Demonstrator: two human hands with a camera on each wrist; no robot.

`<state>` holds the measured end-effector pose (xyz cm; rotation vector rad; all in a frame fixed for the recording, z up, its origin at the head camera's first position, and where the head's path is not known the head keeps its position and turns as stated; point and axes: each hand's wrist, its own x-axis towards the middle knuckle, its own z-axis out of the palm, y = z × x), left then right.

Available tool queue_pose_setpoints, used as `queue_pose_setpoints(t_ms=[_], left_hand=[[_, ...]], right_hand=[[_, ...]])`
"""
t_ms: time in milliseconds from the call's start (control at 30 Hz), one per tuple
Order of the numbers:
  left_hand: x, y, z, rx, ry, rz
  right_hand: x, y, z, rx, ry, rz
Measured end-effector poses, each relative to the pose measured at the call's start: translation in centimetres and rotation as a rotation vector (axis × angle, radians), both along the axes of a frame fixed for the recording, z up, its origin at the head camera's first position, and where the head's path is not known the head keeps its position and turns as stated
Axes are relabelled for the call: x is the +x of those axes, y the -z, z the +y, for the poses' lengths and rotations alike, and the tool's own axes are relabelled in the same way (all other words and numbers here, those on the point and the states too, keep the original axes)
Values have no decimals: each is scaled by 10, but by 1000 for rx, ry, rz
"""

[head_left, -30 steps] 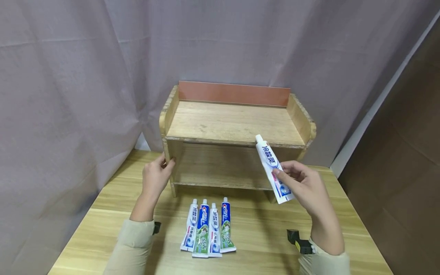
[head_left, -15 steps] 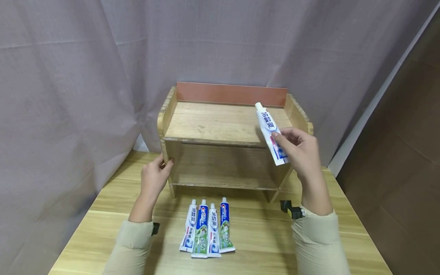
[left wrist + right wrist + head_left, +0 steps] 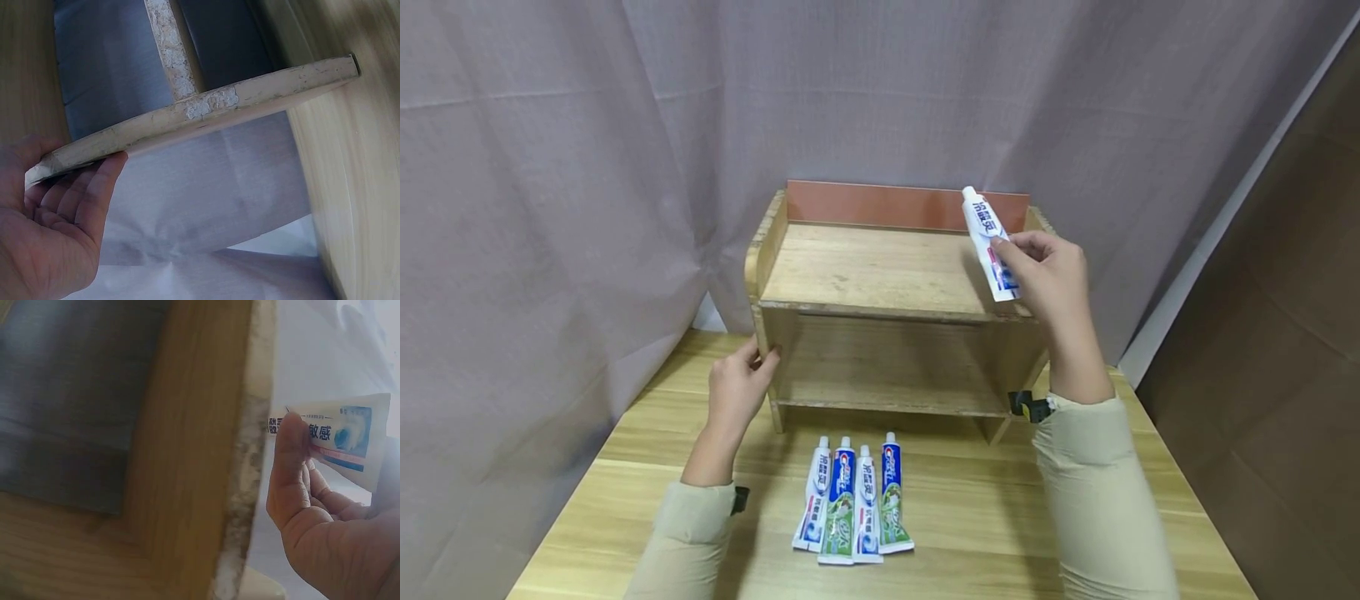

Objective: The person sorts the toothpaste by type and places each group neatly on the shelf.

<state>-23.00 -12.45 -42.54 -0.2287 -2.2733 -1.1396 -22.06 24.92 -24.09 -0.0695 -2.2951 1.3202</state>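
Note:
My right hand point(image 3: 1047, 271) pinches a white and blue toothpaste tube point(image 3: 983, 229) between thumb and fingers, cap pointing up and away. The tube overlaps the right end of the top board of a small wooden shelf point(image 3: 880, 267) in the head view. In the right wrist view the tube's flat end point(image 3: 356, 434) shows beyond the shelf's edge. My left hand point(image 3: 737, 383) grips the shelf's left side panel point(image 3: 206, 109), thumb on one face and fingers on the other. In front of the shelf, several toothpaste tubes point(image 3: 842, 500), white-blue and blue-green, lie side by side, caps toward it.
The shelf has a top board with a reddish back strip point(image 3: 880, 204) and a lower board point(image 3: 887, 396). It stands on a light wooden table point(image 3: 970, 517). A grey curtain point(image 3: 880, 92) hangs behind, and a brown surface point(image 3: 1277, 333) rises at the right.
My right hand has lifted the toothpaste tube from in front of the lower compartment up to the height of the top board. My left hand stays on the side panel.

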Motion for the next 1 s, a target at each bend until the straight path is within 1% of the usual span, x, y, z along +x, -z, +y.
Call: queue_pose_setpoints(t_ms=[100, 233, 367, 467, 567, 733, 1000], left_hand=[[1, 0, -1, 4, 17, -4], [2, 0, -1, 4, 20, -12], [3, -1, -1, 11, 13, -15], [3, -3, 0, 17, 8, -12], [2, -2, 0, 17, 3, -4], [2, -3, -1, 19, -4, 7], [2, -1, -2, 14, -7, 13]], right_hand=[[-10, 1, 0, 33, 19, -27], [-25, 11, 0, 93, 37, -39], [-33, 21, -2, 234, 58, -63], [-34, 24, -4, 316, 79, -50], [-34, 24, -6, 326, 101, -37], [-34, 24, -8, 315, 124, -41], [-35, 29, -8, 289, 159, -18]])
